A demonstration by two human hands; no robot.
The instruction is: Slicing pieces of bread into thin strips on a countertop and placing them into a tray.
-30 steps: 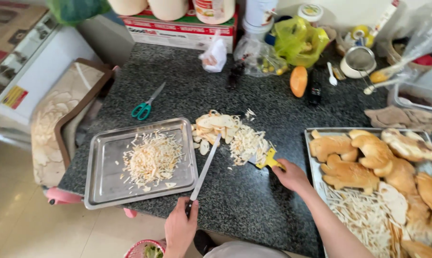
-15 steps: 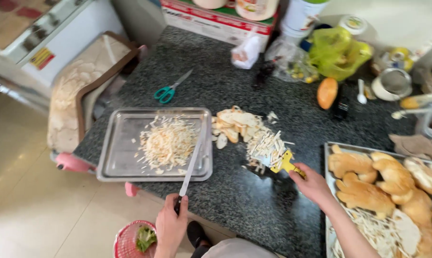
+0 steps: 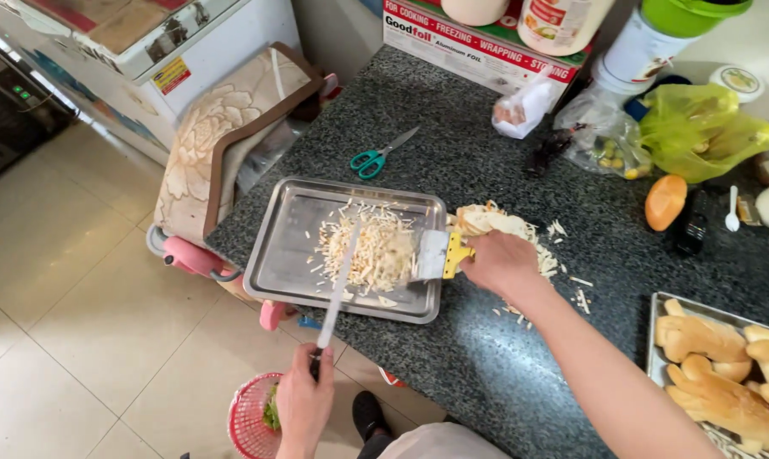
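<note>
Scraper [image 3: 434, 254] in right hand [image 3: 502, 262] closed grip over tray [image 3: 286, 263], left hand [image 3: 303, 406] grip closed on knife [image 3: 337, 287].

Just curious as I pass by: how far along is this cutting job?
Done: a heap of strips lies in the tray. In hand: the right hand holds a scraper over the tray, the left hand a knife. Left: scraps on the counter, whole pieces.
</note>
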